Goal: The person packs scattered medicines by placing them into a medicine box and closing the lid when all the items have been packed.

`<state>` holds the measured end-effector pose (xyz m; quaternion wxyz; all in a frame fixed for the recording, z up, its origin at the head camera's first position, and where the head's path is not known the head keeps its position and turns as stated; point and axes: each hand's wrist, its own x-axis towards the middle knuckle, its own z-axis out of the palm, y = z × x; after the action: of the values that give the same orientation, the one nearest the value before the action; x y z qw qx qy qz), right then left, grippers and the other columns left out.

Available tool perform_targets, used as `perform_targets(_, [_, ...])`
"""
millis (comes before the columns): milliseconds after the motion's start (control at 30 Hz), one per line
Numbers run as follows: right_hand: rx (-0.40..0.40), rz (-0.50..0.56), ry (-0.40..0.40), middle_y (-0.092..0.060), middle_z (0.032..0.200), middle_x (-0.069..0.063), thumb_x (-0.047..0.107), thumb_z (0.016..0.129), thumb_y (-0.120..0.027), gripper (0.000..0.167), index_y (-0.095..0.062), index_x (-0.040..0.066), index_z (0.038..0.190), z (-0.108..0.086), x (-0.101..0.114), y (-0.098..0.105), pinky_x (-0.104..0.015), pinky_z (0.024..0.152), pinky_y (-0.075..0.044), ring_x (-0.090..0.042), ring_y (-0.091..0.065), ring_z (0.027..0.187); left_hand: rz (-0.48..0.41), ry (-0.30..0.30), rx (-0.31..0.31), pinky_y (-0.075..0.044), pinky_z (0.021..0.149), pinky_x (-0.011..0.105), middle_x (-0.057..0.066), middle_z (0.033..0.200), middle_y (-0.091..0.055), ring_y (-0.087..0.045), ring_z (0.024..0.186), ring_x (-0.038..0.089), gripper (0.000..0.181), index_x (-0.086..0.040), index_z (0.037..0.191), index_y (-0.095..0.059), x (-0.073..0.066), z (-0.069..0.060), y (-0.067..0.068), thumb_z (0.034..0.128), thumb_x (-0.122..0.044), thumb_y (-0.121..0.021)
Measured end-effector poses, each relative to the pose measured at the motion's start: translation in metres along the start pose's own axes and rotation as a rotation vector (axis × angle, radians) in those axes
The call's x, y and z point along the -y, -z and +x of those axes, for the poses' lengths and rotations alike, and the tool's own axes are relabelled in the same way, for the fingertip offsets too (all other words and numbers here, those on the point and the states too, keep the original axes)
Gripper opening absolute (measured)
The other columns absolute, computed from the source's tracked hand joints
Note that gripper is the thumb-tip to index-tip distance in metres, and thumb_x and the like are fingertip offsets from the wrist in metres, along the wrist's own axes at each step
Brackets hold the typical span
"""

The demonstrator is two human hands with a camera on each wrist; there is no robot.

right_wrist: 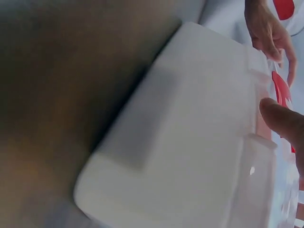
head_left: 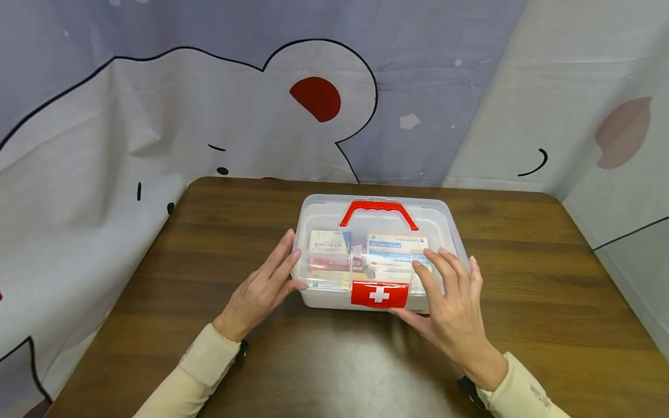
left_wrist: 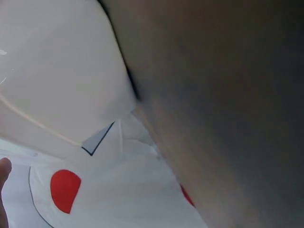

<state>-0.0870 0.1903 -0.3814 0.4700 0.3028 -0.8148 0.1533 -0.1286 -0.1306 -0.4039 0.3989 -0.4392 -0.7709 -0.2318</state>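
A white plastic first-aid box (head_left: 324,299) stands on the table under a clear lid (head_left: 329,216). The lid has a red handle (head_left: 376,205), folded down, and a red front latch (head_left: 360,295) bearing a white cross. My left hand (head_left: 258,293) touches the lid's left edge, its fingers nearly straight and its thumb at the front corner. With bent fingers over the lid's right front, my right hand (head_left: 455,307) grips the box, its thumb against the latch's lower edge. In the right wrist view the thumb (right_wrist: 280,116) shows beside the lid's rim.
Several medicine cartons (head_left: 397,255) lie inside, seen through the lid. The brown wooden table (head_left: 522,261) extends around the box. Behind it hangs a patterned cloth (head_left: 235,116). The left wrist view shows mostly the box's white side (left_wrist: 57,61).
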Motion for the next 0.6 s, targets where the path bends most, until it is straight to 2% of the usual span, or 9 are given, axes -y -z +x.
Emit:
perform_targets(133, [0.027,-0.019,-0.006,-0.054,0.117,-0.024,0.056,0.083,-0.053,0.062,-0.056,0.0,0.108,-0.0035,0.0011,-0.0011,-0.069,0.093,-0.02,-0.044,-0.045,0.108,-0.04,0.01,-0.002,-0.037,0.098,0.03,0.03,0.131,-0.044,-0.046,0.121,0.035,0.06,0.008,0.126,-0.047,0.0009,-0.0018,0.0012,0.0846,-0.033,-0.059])
perform_targets(267, [0.048,-0.031,-0.014,-0.052,0.12,-0.024,0.055,0.085,-0.051,0.06,-0.055,0.001,0.111,-0.0086,0.0013,-0.002,-0.069,0.093,-0.018,-0.045,-0.043,0.11,-0.073,0.027,0.01,-0.038,0.098,0.031,0.029,0.131,-0.045,-0.048,0.119,0.034,0.059,0.005,0.127,-0.049,0.0002,-0.0026,0.0,0.0839,-0.034,-0.061])
perform_targets(400, [0.047,-0.047,-0.02,-0.052,0.121,-0.024,0.055,0.085,-0.051,0.061,-0.054,0.002,0.113,-0.0095,-0.0005,-0.0041,-0.068,0.094,-0.018,-0.044,-0.043,0.11,-0.116,0.071,0.031,-0.036,0.1,0.033,0.028,0.131,-0.044,-0.046,0.12,0.036,0.058,0.002,0.126,-0.052,-0.0014,-0.0016,-0.0012,0.0811,-0.031,-0.066])
perform_targets(600, [0.031,-0.013,-0.025,-0.052,0.119,-0.024,0.06,0.079,-0.055,0.066,-0.054,0.003,0.112,-0.0078,-0.0071,-0.0087,-0.065,0.094,-0.019,-0.044,-0.042,0.109,-0.175,0.137,0.042,-0.037,0.099,0.029,0.026,0.133,-0.043,-0.048,0.118,0.033,0.059,0.003,0.123,-0.053,-0.0032,-0.001,-0.0022,0.0768,-0.028,-0.072])
